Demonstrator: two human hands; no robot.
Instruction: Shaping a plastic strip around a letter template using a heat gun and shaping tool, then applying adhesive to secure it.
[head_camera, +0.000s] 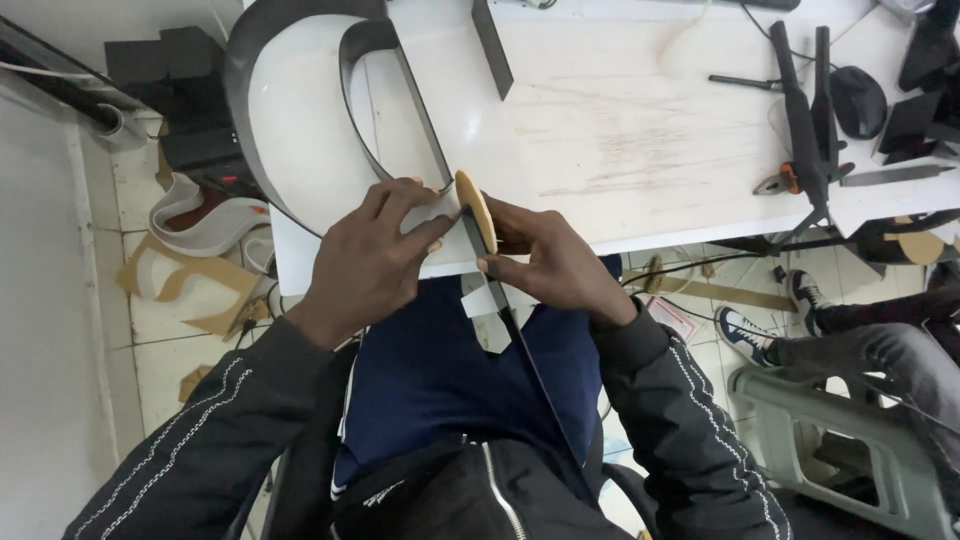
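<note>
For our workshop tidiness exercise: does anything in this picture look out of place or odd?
Yes. Brown cut-out scraps and a white curved offcut lie scattered on the tiled floor left of the white table. Also, the dark metal strip overhangs the table edge, over the person's lap.

Both arms bent inward, left hand and right hand curled close together, fingers pinching.

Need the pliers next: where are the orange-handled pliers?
In the head view, the orange-handled pliers lie at the right of the white table, beside the black clamp.
</note>
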